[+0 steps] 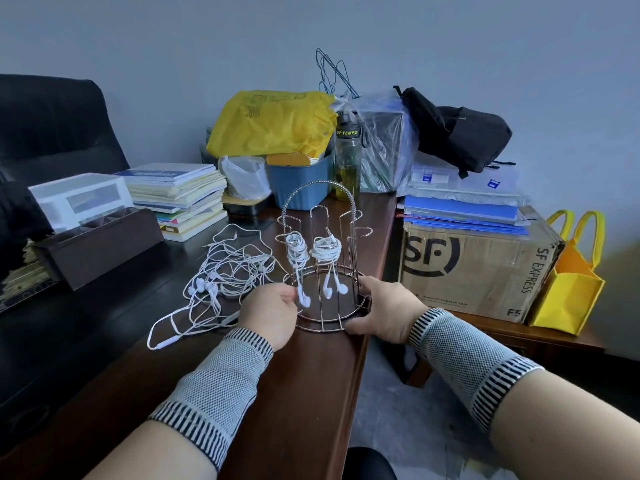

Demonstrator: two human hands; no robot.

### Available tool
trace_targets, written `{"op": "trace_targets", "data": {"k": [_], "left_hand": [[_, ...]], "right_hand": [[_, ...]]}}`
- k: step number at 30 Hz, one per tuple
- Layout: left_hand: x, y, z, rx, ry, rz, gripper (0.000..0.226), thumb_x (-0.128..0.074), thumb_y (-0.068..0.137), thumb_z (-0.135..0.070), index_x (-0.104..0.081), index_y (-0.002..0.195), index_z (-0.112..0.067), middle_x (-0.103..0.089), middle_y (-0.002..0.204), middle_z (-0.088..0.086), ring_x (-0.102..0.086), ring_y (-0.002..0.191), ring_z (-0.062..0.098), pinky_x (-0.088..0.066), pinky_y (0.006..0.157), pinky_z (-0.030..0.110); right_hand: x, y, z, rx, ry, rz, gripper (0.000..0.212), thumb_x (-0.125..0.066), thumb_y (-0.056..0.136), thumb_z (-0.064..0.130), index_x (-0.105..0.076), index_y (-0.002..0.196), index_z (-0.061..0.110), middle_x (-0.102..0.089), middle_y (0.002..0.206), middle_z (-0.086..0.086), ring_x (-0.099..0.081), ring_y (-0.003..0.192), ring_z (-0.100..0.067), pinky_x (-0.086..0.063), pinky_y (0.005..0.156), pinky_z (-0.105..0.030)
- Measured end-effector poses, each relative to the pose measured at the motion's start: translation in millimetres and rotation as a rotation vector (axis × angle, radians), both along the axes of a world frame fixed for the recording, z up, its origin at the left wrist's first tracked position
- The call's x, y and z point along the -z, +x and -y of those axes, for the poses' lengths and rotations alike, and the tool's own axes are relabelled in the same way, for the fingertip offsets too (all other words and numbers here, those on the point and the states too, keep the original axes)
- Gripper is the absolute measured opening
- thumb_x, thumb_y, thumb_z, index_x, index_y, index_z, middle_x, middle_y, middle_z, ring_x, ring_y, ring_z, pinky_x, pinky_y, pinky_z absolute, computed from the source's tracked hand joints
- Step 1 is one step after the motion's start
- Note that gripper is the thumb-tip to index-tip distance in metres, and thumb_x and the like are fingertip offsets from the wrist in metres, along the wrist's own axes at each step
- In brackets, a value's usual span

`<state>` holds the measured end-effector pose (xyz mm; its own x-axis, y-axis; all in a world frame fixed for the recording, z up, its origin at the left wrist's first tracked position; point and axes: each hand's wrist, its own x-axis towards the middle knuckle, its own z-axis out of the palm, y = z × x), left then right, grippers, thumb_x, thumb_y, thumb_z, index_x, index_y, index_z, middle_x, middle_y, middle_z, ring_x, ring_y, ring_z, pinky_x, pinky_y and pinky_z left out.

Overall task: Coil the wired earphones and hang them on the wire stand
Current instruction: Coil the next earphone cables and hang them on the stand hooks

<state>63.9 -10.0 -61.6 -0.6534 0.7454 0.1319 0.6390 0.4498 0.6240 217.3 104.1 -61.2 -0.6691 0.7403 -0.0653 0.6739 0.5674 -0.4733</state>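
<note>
White earphones (225, 271); silver wire stand (320, 216); yellow bag (273, 123); blk-striped grey sleeves (221, 389)

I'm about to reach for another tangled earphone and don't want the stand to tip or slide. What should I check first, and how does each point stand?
1. Wire stand upright, base flat on the desk: ok.
2. Left hand and right hand both holding the base ring: ok.
3. Two coiled earphones hanging on their hooks: ok.
4. Free hooks left on the stand: ok.
5. Stand clear of the desk edge: not ok, it sits close to it.
6. Loose earphones untangled enough to lift one: not ok.
</note>
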Motion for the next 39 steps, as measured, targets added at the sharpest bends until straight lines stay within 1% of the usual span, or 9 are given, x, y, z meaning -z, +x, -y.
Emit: {"op": "trace_targets", "data": {"k": [4, 6, 9, 17, 20, 24, 31, 36, 39], "left_hand": [[3.9, 4.7, 3.8, 0.011, -0.006, -0.089, 0.034, -0.047, 0.096, -0.013, -0.067, 0.122, -0.02, -0.068, 0.12, -0.001, -0.063, 0.105, 0.02, -0.048, 0.093, 0.026], [6.4, 7.7, 4.1, 0.052, -0.049, -0.195, 0.034, -0.048, 0.097, -0.019, -0.065, 0.126, -0.021, -0.063, 0.128, -0.003, -0.056, 0.117, 0.017, -0.04, 0.103, 0.027], [11.3, 10.2, 2.2, 0.17, -0.132, -0.327, 0.037, -0.045, 0.097, -0.026, -0.059, 0.132, -0.025, -0.054, 0.139, -0.009, -0.048, 0.127, 0.011, -0.032, 0.108, 0.024], [11.1, -5.1, -6.9, 0.227, -0.294, -0.376, 0.045, -0.036, 0.1, -0.033, -0.046, 0.143, -0.02, -0.039, 0.151, -0.009, -0.031, 0.14, 0.014, -0.026, 0.115, 0.032], [13.8, -3.6, -6.6, 0.238, -0.359, -0.399, 0.051, -0.032, 0.101, -0.035, -0.035, 0.149, -0.018, -0.031, 0.156, -0.007, -0.02, 0.146, 0.018, -0.019, 0.118, 0.033], [16.4, -2.5, -5.3, 0.223, -0.375, -0.442, 0.052, -0.031, 0.1, -0.039, -0.032, 0.149, -0.021, -0.029, 0.157, -0.008, -0.017, 0.145, 0.018, -0.026, 0.115, 0.039], [17.8, 6.2, -6.0, 0.267, -0.373, -0.466, 0.053, -0.03, 0.1, -0.04, -0.028, 0.151, -0.025, -0.02, 0.16, -0.01, -0.014, 0.145, 0.016, -0.024, 0.114, 0.044], [19.4, 6.1, -5.6, 0.279, -0.251, -0.487, 0.048, -0.036, 0.099, -0.032, -0.036, 0.147, -0.026, -0.032, 0.155, -0.011, -0.024, 0.141, 0.017, -0.028, 0.114, 0.039], [12.2, 1.7, -3.7, 0.228, -0.078, -0.43, 0.039, -0.041, 0.096, -0.017, -0.057, 0.131, -0.027, -0.054, 0.136, -0.008, -0.045, 0.125, 0.018, -0.037, 0.106, 0.032]], "right_hand": [[3.5, -10.8, 4.5, 0.136, 0.113, 0.012, 0.072, -0.072, 0.064, 0.064, -0.049, 0.119, 0.024, -0.061, 0.114, 0.001, -0.042, 0.112, -0.017, -0.046, 0.095, -0.034], [9.3, -18.7, 9.8, 0.238, 0.154, -0.03, 0.069, -0.069, 0.059, 0.072, -0.051, 0.107, 0.025, -0.061, 0.105, 0.001, -0.042, 0.106, -0.016, -0.047, 0.092, -0.035], [21.2, -27.1, 16.3, 0.313, 0.326, -0.066, 0.068, -0.061, 0.067, 0.076, -0.051, 0.105, 0.021, -0.061, 0.107, 0.003, -0.042, 0.115, -0.02, -0.044, 0.096, -0.037], [33.4, -28.5, 16.4, 0.239, 0.438, -0.229, 0.036, -0.057, 0.083, 0.054, -0.054, 0.092, 0.019, -0.061, 0.094, 0.003, -0.054, 0.099, -0.019, -0.045, 0.089, -0.032], [33.6, -26.3, 18.1, 0.196, 0.43, -0.258, 0.031, -0.058, 0.084, 0.044, -0.06, 0.098, 0.016, -0.062, 0.093, 0.0, -0.054, 0.097, -0.02, -0.045, 0.091, -0.031], [32.4, -27.4, 20.3, 0.159, 0.43, -0.244, 0.02, -0.054, 0.085, 0.035, -0.055, 0.087, 0.015, -0.059, 0.089, -0.002, -0.052, 0.093, -0.02, -0.044, 0.088, -0.03], [24.4, -38.5, 17.3, 0.157, 0.423, -0.127, 0.031, -0.055, 0.091, 0.044, -0.057, 0.098, 0.014, -0.061, 0.1, -0.003, -0.052, 0.102, -0.021, -0.039, 0.086, -0.027], [23.0, -43.8, 21.5, 0.164, 0.5, -0.197, 0.033, -0.065, 0.086, 0.036, -0.059, 0.104, 0.009, -0.058, 0.107, -0.007, -0.051, 0.106, -0.027, -0.042, 0.092, -0.034], [31.0, -48.4, 29.7, 0.084, 0.683, -0.415, 0.02, -0.077, 0.068, 0.015, -0.062, 0.08, 0.008, -0.057, 0.083, -0.01, -0.057, 0.077, -0.033, -0.054, 0.068, -0.04]]}}
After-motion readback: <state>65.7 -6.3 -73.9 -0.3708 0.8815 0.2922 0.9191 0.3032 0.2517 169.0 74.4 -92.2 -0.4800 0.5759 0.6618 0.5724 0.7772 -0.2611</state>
